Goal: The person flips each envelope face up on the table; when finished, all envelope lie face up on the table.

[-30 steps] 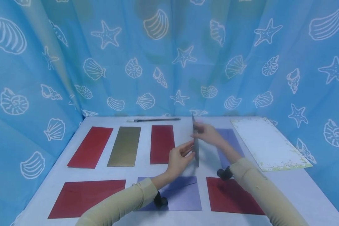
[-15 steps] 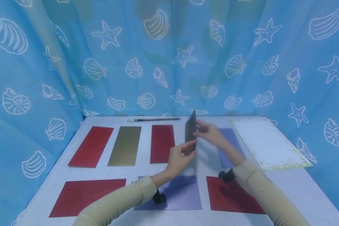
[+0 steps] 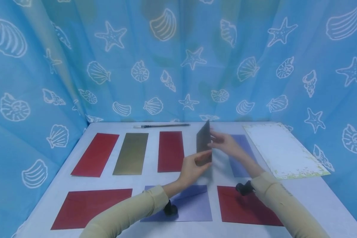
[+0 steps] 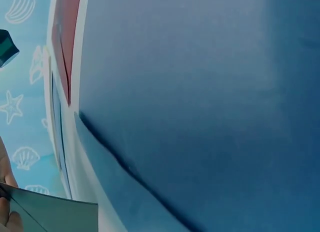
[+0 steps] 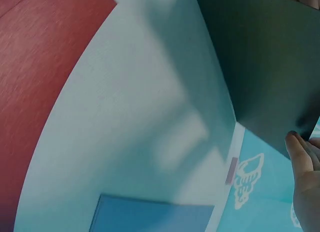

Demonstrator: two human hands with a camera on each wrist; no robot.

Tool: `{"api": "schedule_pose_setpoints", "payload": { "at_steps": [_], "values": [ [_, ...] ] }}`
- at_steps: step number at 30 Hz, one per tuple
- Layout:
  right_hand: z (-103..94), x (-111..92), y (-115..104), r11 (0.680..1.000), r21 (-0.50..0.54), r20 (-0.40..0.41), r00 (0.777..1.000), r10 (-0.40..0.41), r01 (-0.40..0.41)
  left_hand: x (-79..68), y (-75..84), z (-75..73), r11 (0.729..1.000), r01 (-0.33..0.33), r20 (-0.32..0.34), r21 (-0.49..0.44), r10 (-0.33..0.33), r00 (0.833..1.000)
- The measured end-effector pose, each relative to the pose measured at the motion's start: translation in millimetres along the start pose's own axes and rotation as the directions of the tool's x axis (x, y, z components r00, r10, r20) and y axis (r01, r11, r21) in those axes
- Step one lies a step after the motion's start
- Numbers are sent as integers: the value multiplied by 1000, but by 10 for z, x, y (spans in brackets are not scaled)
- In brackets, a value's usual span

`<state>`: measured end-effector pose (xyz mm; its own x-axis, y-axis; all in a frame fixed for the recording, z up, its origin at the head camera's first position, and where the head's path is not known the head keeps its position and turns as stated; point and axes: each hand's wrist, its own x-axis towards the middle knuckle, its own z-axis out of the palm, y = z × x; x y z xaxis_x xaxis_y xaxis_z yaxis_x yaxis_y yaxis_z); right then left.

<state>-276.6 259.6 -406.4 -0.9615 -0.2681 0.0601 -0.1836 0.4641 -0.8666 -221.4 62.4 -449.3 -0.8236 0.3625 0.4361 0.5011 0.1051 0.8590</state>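
L hand [image 3: 191, 170] & R hand [image 3: 226, 144] pinch dark env. [image 3: 203, 142] upright; L sleeve [image 3: 131, 210] part-hides purple env. [image 3: 193, 208]; red env. [image 3: 170, 152] nearby.

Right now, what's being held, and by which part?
A dark envelope: the left hand pinches it near its lower edge, the right hand by its right side, higher up.

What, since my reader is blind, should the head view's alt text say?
The left hand and right hand hold a dark envelope upright over a white table. Around lie four red envelopes, one gold envelope, two purple envelopes and a bordered sheet.
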Motion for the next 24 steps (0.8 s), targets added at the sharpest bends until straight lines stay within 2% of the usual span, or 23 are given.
{"api": "schedule_pose_setpoints", "payload": {
  "at_steps": [7, 14, 19, 24],
  "values": [
    [-59, -42, 105, 1000, -21, 20, 1000, 9, -8, 33, 7, 80, 997, 73, 23, -29, -72, 997],
    [-106, -119, 231, 999, -54, 22, 1000, 7, -6, 79, -6, 182, 991, 123, 68, 60, -127, 990],
    [-112, -146, 291, 997, -76, 34, 999, -17, 20, 109, -72, 273, 984, 130, 101, 119, -142, 985],
    [-102, -182, 316, 990, -137, 46, 999, -19, 25, 102, -153, 366, 986, 125, 122, 106, -137, 983]
  ]
}}
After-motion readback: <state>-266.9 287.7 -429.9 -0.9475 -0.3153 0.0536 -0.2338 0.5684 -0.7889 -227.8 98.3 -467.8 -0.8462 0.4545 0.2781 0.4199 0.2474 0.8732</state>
